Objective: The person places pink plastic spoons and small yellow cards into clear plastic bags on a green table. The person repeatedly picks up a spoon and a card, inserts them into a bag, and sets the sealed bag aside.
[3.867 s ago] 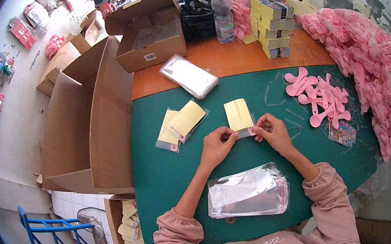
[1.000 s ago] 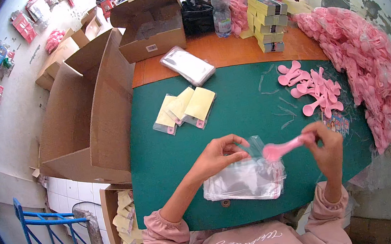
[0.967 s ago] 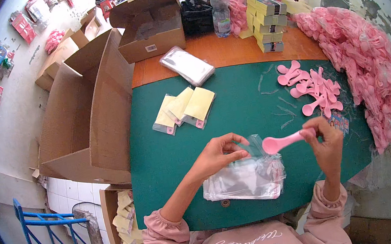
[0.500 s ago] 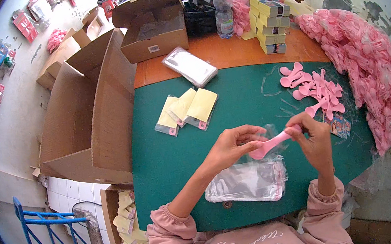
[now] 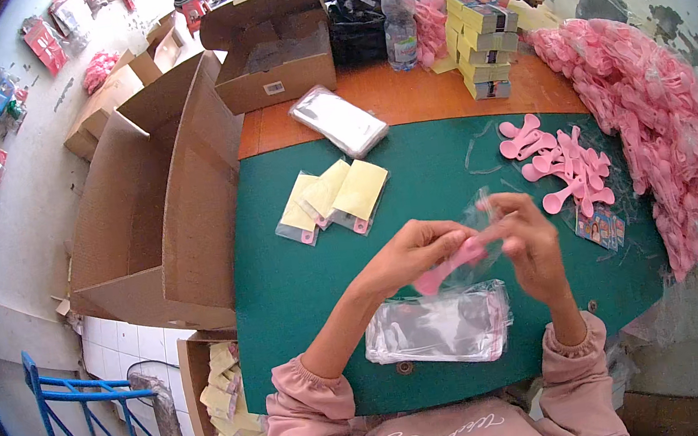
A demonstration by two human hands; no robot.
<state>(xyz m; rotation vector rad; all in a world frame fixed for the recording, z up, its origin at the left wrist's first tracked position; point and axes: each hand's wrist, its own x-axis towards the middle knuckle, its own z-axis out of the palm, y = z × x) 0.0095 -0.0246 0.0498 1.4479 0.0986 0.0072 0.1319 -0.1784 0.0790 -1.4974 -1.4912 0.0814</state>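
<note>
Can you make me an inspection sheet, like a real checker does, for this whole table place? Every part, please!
Surface: green table top, orange-brown strip at the back.
Job's things: pink spoon, blurred; flat clear bags; three overlapping yellow cards in clear bags; loose spoons.
Clutter: water bottle at the back; small picture cards beside the loose spoons.
Hands: left hand grips the pink spoon; right hand is at clear plastic, grip too blurred to tell.
Cables: thin dark line at left, maybe a cord.
Surroundings: cardboard box and blue metal frame at left; big pink heap at right.
</note>
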